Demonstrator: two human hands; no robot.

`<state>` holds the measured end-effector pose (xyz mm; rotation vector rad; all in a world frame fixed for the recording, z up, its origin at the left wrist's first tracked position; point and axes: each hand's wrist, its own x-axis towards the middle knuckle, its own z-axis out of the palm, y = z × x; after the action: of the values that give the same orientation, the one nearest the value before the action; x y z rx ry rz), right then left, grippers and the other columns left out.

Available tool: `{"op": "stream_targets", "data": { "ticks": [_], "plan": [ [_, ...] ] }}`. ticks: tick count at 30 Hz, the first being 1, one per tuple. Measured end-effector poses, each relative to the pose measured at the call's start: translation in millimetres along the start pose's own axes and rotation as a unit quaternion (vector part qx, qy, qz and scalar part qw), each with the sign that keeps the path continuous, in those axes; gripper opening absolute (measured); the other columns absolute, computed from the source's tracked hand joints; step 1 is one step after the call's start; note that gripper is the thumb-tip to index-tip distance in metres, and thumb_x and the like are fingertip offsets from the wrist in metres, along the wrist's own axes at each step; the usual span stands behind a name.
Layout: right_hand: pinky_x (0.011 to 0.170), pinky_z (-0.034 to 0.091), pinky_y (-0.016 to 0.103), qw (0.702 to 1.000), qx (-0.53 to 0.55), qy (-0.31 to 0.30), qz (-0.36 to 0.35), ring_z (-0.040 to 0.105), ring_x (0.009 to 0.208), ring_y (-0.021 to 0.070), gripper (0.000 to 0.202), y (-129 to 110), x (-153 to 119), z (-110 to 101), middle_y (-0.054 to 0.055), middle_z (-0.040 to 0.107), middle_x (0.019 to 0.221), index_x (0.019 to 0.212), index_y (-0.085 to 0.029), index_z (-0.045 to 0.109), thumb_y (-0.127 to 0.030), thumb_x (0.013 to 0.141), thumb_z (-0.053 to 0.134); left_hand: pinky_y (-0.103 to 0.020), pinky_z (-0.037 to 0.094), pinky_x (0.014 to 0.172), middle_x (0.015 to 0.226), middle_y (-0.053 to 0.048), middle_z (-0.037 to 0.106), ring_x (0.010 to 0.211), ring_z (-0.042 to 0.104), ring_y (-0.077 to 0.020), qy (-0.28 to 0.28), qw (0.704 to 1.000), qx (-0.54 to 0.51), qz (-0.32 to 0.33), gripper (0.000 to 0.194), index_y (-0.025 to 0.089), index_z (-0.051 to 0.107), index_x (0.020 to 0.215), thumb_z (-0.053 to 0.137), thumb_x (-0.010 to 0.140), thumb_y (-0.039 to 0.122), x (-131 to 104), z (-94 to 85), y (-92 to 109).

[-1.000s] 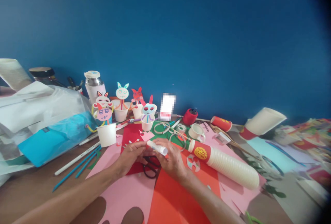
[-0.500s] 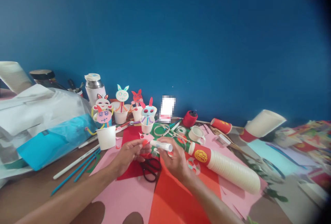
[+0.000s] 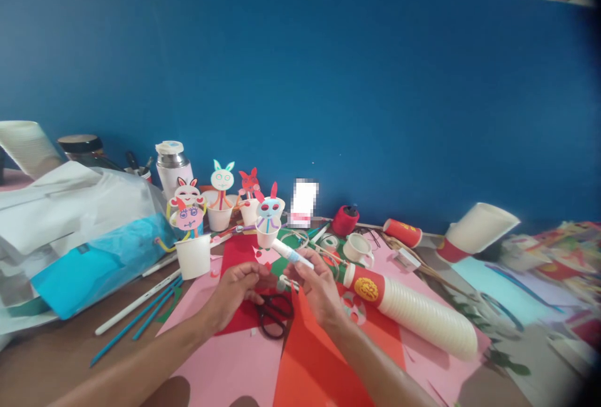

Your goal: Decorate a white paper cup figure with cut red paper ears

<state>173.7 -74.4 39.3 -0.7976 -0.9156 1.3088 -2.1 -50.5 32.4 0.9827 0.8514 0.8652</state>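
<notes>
Pinching a probably light, stiff white tube (image 3: 286, 251) by its lower barrel, right hand (image 3: 323, 293) half closed; left hand (image 3: 230, 297) curled, contents unclear.

White tube (image 3: 292, 253): smooth, plastic-looking, slightly glossy.
Stacked cups (image 3: 425, 316), 4 o'clock from tube: matt paper, ridged by closely nested rims.
Scissors (image 3: 273, 328), between 6 and 7: smooth, dark, plastic-looking handles.
Flask (image 3: 173, 166), 10 o'clock: shiny metal collar.
Bag (image 3: 123, 193), between 9 and 10: crinkled, translucent plastic.
Orange sheet (image 3: 319, 363), between 5 and 6: smooth, matt paper.
Blue wall (image 3: 300, 69), 12 o'clock: smooth, mostly matt.
</notes>
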Motion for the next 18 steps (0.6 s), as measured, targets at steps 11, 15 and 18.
{"op": "stream_targets", "data": {
  "ticks": [11,15,18],
  "plan": [
    [0.055,0.040,0.020,0.991,0.068,-0.045,0.107,0.057,0.058,0.0091,0.023,27,-21,27,-0.002,0.059,0.065,0.092,-0.019,0.049,-0.039,0.082,0.054,-0.026,0.042,0.056,0.053,0.004,0.048,0.052,0.048,-0.0091,-0.066,0.996,-0.021,0.052,0.036,0.013,0.060,0.106,0.058,0.076,0.033,-12,21.3,0],
    [0.053,0.040,0.020,0.993,0.015,-0.058,0.106,0.055,0.053,0.0091,0.028,26,-23,30,-0.002,0.058,0.063,0.089,-0.018,0.051,-0.043,0.078,0.057,-0.026,0.042,0.050,0.051,0.004,0.048,0.047,0.046,-0.0091,-0.021,0.999,0.008,0.048,0.043,0.012,0.055,0.112,0.058,0.076,0.035,-11,21.0,-4],
    [0.049,0.039,0.021,0.991,-0.005,-0.058,0.124,0.055,0.049,0.0095,0.037,23,-22,27,0.001,0.060,0.065,0.087,-0.015,0.054,-0.051,0.079,0.051,-0.028,0.044,0.049,0.051,0.004,0.048,0.044,0.046,-0.0094,-0.043,0.998,-0.033,0.042,0.044,0.013,0.054,0.114,0.057,0.076,0.036,-10,19.2,-2]
  ]
}}
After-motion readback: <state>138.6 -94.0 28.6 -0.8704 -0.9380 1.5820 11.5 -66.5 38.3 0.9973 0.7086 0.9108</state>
